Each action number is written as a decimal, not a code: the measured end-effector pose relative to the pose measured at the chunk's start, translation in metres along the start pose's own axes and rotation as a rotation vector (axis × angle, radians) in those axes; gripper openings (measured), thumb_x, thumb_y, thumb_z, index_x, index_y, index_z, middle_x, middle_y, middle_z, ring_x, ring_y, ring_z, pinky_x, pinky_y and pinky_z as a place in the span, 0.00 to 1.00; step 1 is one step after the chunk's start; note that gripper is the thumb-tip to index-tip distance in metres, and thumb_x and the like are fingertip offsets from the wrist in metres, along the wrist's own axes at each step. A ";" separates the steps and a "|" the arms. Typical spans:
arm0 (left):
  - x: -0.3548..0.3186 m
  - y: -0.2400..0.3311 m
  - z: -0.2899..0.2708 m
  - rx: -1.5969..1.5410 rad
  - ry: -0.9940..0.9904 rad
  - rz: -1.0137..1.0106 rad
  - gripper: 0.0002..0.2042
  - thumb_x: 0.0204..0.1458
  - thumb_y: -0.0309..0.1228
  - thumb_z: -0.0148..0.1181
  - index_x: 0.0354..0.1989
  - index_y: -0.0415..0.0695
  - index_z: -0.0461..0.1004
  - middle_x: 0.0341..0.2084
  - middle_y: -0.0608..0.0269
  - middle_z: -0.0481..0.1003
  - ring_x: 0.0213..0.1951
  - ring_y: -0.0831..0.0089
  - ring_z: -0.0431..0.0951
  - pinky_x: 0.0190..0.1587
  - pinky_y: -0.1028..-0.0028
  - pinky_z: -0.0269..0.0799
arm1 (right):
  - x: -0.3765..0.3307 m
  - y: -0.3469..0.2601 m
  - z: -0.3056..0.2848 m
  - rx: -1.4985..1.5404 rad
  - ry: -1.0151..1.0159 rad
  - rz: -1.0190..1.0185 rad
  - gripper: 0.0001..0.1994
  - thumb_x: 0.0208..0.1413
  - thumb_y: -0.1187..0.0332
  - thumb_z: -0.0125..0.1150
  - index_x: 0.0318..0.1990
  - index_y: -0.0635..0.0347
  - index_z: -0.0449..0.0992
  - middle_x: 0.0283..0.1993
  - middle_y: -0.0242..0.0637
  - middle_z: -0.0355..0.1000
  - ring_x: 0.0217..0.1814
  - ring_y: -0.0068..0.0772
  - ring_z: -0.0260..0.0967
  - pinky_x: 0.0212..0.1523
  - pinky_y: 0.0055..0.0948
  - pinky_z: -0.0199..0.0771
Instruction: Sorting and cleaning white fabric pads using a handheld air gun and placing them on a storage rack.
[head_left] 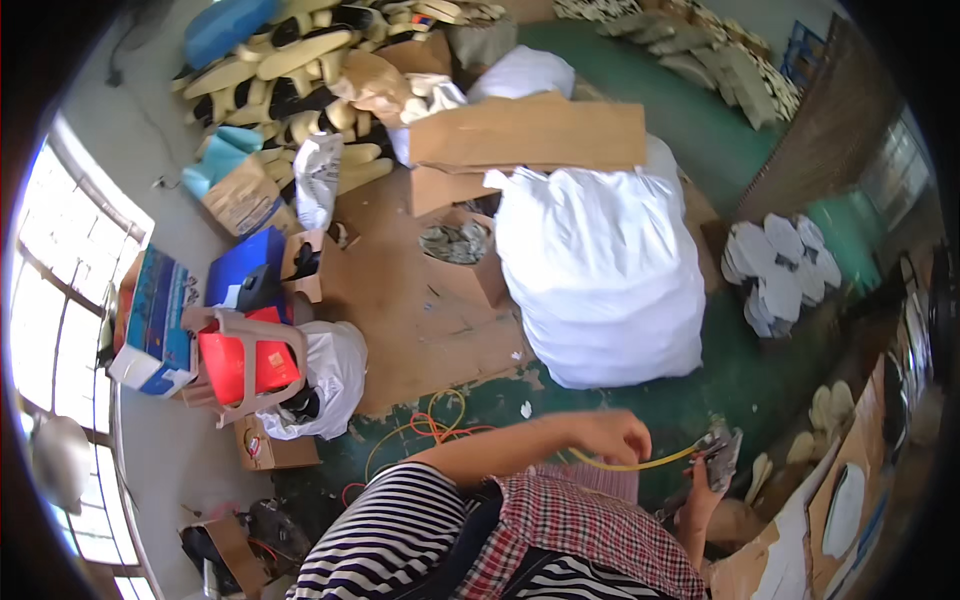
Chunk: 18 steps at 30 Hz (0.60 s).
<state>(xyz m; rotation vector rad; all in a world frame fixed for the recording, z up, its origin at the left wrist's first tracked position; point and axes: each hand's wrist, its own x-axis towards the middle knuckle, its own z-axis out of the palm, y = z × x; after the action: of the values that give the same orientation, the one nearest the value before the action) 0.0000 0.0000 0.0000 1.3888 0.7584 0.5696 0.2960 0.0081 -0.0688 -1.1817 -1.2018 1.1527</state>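
My right hand [699, 500], low and right of the middle, is closed on a grey metal air tool [722, 458]. A yellow hose [640, 466] runs into that tool from the left, passing under my left forearm. My left hand [612, 436] hangs in front of my body, just above the hose and apart from the tool. Its fingers look loosely curled but are smeared by motion, and I see nothing in them. Over my striped sleeves lies a red checked apron [570, 515].
A large white sack [605, 280] stands ahead, with cardboard sheets [530, 135] behind it. Left are a plastic chair with a red box [245, 355] and a white bag [330, 370]. Grey-white pieces [780, 265] are stacked at right. Coiled hoses [430, 425] lie on the green floor.
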 end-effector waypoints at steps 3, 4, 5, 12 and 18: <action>0.008 0.054 -0.033 -0.288 -0.153 0.212 0.19 0.48 0.42 0.66 0.40 0.39 0.76 0.36 0.59 0.77 0.36 0.70 0.76 0.39 0.70 0.71 | 0.019 -0.005 -0.045 -0.007 0.302 0.142 0.25 0.52 0.76 0.59 0.59 0.60 0.63 0.43 0.30 0.71 0.36 0.21 0.67 0.29 0.20 0.68; 0.004 0.068 -0.045 -0.273 -0.175 0.501 0.13 0.49 0.32 0.62 0.38 0.37 0.75 0.37 0.60 0.75 0.37 0.67 0.75 0.39 0.69 0.72 | 0.033 -0.013 -0.051 -0.029 0.420 0.193 0.24 0.51 0.75 0.61 0.58 0.59 0.65 0.41 0.29 0.71 0.35 0.20 0.66 0.29 0.19 0.68; 0.007 0.096 -0.052 -0.287 -0.262 0.707 0.12 0.51 0.31 0.60 0.39 0.35 0.75 0.37 0.56 0.75 0.38 0.60 0.75 0.42 0.60 0.72 | 0.045 -0.014 -0.059 -0.050 0.497 0.177 0.24 0.51 0.75 0.62 0.57 0.58 0.66 0.40 0.28 0.71 0.34 0.19 0.66 0.29 0.19 0.68; 0.070 0.186 -0.073 0.073 -0.939 0.582 0.10 0.55 0.31 0.52 0.36 0.37 0.73 0.33 0.57 0.70 0.44 0.58 0.71 0.50 0.47 0.63 | 0.148 -0.013 -0.096 -0.120 0.520 -0.135 0.23 0.51 0.77 0.59 0.56 0.59 0.65 0.39 0.27 0.68 0.37 0.16 0.65 0.37 0.19 0.68; 0.219 0.247 -0.073 0.333 -1.223 0.682 0.11 0.54 0.34 0.53 0.37 0.39 0.74 0.31 0.51 0.69 0.46 0.44 0.71 0.54 0.37 0.55 | 0.192 -0.005 -0.214 -0.249 0.669 -0.204 0.26 0.48 0.75 0.59 0.57 0.61 0.62 0.40 0.31 0.68 0.43 0.21 0.64 0.47 0.23 0.66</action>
<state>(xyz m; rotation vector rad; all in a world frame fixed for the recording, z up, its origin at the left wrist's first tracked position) 0.1055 0.2400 0.2129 1.9466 -0.6594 0.0051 0.5164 0.1927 -0.0568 -1.4386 -0.9232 0.3975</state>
